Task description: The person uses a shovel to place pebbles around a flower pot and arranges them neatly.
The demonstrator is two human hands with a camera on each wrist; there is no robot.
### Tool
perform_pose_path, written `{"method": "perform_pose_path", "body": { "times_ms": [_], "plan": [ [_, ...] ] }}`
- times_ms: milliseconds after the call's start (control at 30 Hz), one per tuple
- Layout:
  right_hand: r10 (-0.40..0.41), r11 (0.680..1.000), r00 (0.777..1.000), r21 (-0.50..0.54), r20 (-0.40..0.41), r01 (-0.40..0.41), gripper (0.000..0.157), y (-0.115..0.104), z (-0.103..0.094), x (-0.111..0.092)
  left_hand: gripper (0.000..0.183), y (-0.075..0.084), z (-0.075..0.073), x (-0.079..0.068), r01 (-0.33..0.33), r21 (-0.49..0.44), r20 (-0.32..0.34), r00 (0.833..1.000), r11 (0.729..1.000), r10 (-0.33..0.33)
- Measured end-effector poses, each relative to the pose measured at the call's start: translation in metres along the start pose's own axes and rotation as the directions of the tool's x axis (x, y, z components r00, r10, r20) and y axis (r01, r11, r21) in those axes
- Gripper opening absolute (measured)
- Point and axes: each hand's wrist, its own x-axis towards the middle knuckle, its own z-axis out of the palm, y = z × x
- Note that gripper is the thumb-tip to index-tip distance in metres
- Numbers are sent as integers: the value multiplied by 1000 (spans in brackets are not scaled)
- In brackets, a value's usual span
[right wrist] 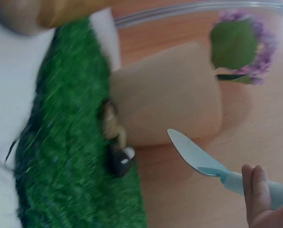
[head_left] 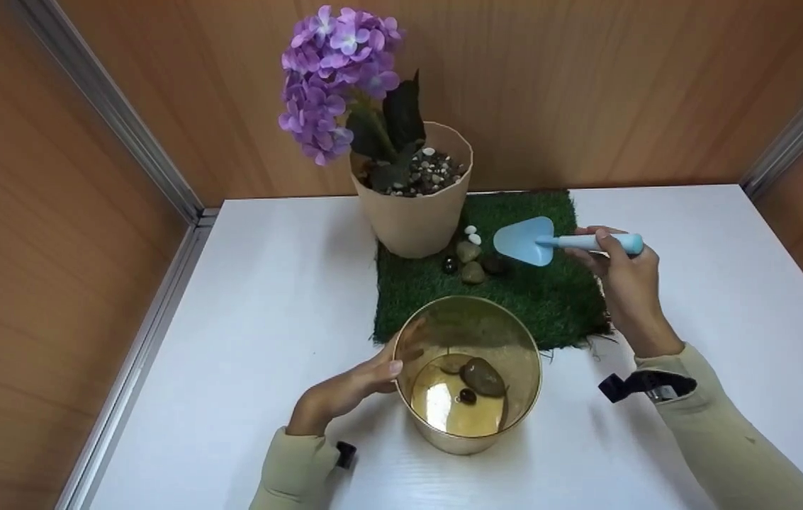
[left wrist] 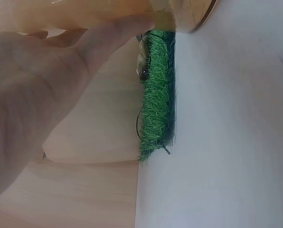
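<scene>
My right hand (head_left: 633,283) grips the handle of a small light blue trowel (head_left: 527,242), its blade pointing left above the mat of artificial grass (head_left: 550,304). In the right wrist view the trowel blade (right wrist: 193,154) shows edge-on, with nothing on it. My left hand (head_left: 344,389) holds a see-through amber bucket (head_left: 461,445) by its left side, thumb near the rim and fingers around the wall. Inside the bucket lie a large brown stone (head_left: 483,377), a small dark stone (head_left: 468,396) and another flat stone. The left wrist view shows the left hand (left wrist: 42,80) along the bucket's side.
Behind the bucket, a beige pot (head_left: 412,223) filled with pebbles stands on the mat's back left, bearing a purple hydrangea (head_left: 341,71). Beside it lie several brown, black and white stones (head_left: 472,272). Wooden panels (head_left: 585,92) enclose the white table (head_left: 266,283) at the back and sides.
</scene>
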Motion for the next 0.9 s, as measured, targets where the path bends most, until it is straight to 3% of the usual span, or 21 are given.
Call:
{"method": "perform_pose_path", "body": {
  "times_ms": [133, 267, 433, 633, 767, 900],
  "plan": [
    [75, 983, 996, 166, 52, -82, 42, -19, -5, -6, 67, 1, 0, 0, 7, 11, 1, 1000, 1000, -7],
    [138, 935, 986, 316, 99, -162, 34, -34, -8, -14, 65, 2, 0, 1, 11, 16, -7, 1000, 1000, -11],
    [156, 894, 973, 396, 168, -212, 29, -49, -7, -26, 64, 2, 0, 1, 19, 14, -7, 1000, 1000, -19],
    [123, 935, 948, 286, 294, -210, 31, -65, 3, -44, 62, 1, 0, 1, 13, 8, -9, 1000, 1000, -13],
    [71, 986, 926, 116, 372, -122, 31, -73, 15, -57, 60, 2, 2, 1, 10, 2, -18, 1000, 1000, -10],
    [46, 999, 902, -8, 428, -47, 26, -76, 28, -68, 61, 2, 2, 0, 6, -5, -20, 1000, 1000, -6]
  ]
}}
